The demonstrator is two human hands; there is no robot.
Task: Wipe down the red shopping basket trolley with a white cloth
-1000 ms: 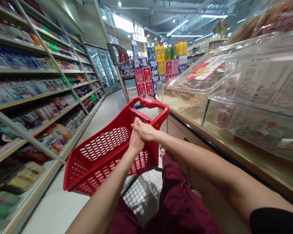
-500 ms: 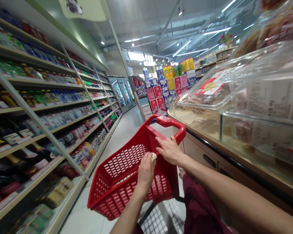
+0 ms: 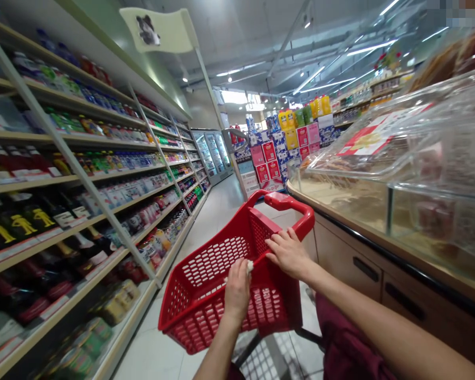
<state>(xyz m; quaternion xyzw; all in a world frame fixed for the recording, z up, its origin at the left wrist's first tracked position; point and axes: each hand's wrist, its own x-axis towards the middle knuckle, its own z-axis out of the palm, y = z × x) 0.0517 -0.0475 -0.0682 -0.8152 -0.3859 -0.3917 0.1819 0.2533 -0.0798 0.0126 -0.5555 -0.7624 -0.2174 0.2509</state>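
Note:
A red plastic shopping cart [image 3: 206, 301] stands tilted in the view before me, its looped handle [image 3: 291, 201] on the far right side. My left hand [image 3: 237, 293] is closed over the near rim, with a small white crumpled wad, perhaps tissue, [image 3: 250, 265] showing at its thumb and fingertips. To the right, my right hand [image 3: 288, 254] curls its fingers over the cart's rim just below the handle. The undersides of both hands are hidden. Bare red mesh shows inside the basket.
Drink shelves [image 3: 114, 227] run along the left. At right stands a wood-fronted counter [image 3: 346, 258] with clear plastic food packs [image 3: 364, 142] on top. Stacked drink cartons [image 3: 268, 161] and a grey metal gate post [image 3: 237, 163] are ahead. Tiled floor [image 3: 217, 206] leads to glass-door fridges [image 3: 211, 153].
The view has swung slightly left, so cart, shelves and counter sit farther right in it. Both hands stay on the cart, and the white wad is still at my left fingers.

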